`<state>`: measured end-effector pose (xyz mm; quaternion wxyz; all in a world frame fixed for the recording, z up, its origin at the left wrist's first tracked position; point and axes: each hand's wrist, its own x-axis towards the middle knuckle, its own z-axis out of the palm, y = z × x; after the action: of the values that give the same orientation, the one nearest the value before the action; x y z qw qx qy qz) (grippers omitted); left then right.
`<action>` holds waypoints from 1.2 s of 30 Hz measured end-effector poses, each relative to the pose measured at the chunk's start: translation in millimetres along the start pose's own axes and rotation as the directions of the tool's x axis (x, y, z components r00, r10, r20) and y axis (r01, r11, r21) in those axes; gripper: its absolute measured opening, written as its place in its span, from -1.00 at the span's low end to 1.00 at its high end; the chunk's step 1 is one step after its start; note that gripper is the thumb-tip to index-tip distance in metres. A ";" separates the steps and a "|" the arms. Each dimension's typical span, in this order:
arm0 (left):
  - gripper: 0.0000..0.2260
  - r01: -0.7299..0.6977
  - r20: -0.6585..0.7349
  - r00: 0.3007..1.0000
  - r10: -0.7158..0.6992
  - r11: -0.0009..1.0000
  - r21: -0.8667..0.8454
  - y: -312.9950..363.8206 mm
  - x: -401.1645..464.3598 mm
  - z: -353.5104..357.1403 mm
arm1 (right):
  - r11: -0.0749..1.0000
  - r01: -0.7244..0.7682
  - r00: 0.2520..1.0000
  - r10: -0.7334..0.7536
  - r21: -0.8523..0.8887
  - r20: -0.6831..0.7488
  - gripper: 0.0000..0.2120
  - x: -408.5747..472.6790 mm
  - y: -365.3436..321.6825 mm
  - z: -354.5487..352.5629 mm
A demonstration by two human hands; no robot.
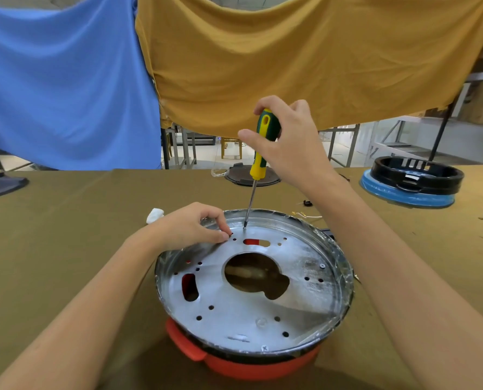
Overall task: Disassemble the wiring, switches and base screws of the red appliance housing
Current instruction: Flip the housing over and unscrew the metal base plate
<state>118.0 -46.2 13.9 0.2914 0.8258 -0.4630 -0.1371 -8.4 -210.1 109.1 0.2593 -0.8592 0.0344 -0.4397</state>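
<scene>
Centrally, near the worktop's point(65, 220) front edge, the round red plastic housing point(251, 364) lies — its perforated metal plate point(262, 305) is steadied by the left hand's point(188, 228) pinched grip, while a rubbery green-yellow screwdriver point(260, 149) is clasped upright by the right hand point(288, 142), tip touching the plate.

Head view, single frame. Two forearms enter from the lower corners, both bare all the way to the frame edge; no sleeve, cuff or glove on either. Left hand point(188, 226): bare, no ring, no watch or strap at the wrist; short, unpainted nails show on the thumb and forefinger. Right hand point(288, 144): bare, no ring on the fingers that show, wrist without band or watch. No tape, bandage or markings on the hands or forearms. Upper arms, shoulders and clothing lie outside the frame and cannot be told.
</scene>
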 end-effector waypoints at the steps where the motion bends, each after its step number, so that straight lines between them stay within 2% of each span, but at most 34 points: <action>1: -0.97 -0.003 0.000 1.000 0.003 1.000 -0.002 0.0 0.0 0.0 | 1.000 0.000 1.000 -0.001 -0.009 -0.018 -0.69 1.2 0.4 -2.3; 4: -0.96 -0.009 0.000 1.000 0.009 1.000 0.004 0.3 0.2 0.1 | 1.000 -0.008 1.000 0.008 0.011 -0.006 -0.67 5.2 2.6 -8.5; 7: -0.97 -0.005 -0.004 1.000 0.005 1.000 0.005 0.0 0.2 -0.7 | 0.992 -0.087 0.996 0.086 0.093 0.008 -0.62 6.1 3.4 -8.2; 11: -0.97 0.005 -0.001 1.000 -0.005 1.000 0.004 -0.3 0.7 0.2 | 0.999 -0.029 0.999 0.028 0.033 0.047 -0.67 1.4 3.9 -1.3; 16: -0.97 -0.001 -0.001 1.000 0.001 1.000 0.004 0.1 0.2 0.0 | 1.000 0.001 1.000 -0.001 0.001 -0.014 -0.63 4.6 6.0 -4.1; 19: -0.96 0.000 0.000 1.000 0.000 1.000 -0.002 0.7 -0.4 -0.4 | 0.998 -0.046 0.999 0.045 0.033 0.026 -0.59 8.1 6.3 -5.7; 22: -0.96 0.007 -0.002 1.000 -0.007 1.000 0.001 1.3 -0.6 -0.1 | 0.995 -0.055 0.998 0.051 0.080 0.041 -0.68 4.4 3.9 -4.1; 24: -0.96 0.006 -0.003 1.000 -0.006 1.000 0.005 1.6 -0.5 0.0 | 0.999 -0.024 0.998 0.022 0.045 0.059 -0.69 0.9 3.3 -0.9; 27: -0.96 0.012 -0.001 1.000 -0.012 1.000 0.007 2.2 -0.9 -0.3 | 1.000 -0.001 1.000 0.001 -0.024 0.007 -0.62 1.7 4.8 -1.8; 33: -0.96 0.008 0.003 1.000 -0.008 1.000 0.007 3.3 -1.7 -0.5 | 0.994 -0.080 0.996 0.078 0.072 0.031 -0.62 5.5 7.8 -3.9; 36: -0.97 0.014 0.002 1.000 -0.014 1.000 0.010 4.4 -1.9 0.4 | 0.997 -0.057 0.997 0.054 0.050 0.058 -0.68 2.6 6.3 -1.3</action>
<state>113.8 -46.6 16.2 0.2858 0.8303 -0.4582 -0.1376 -6.8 -216.8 108.6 0.2945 -0.8630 0.0397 -0.4086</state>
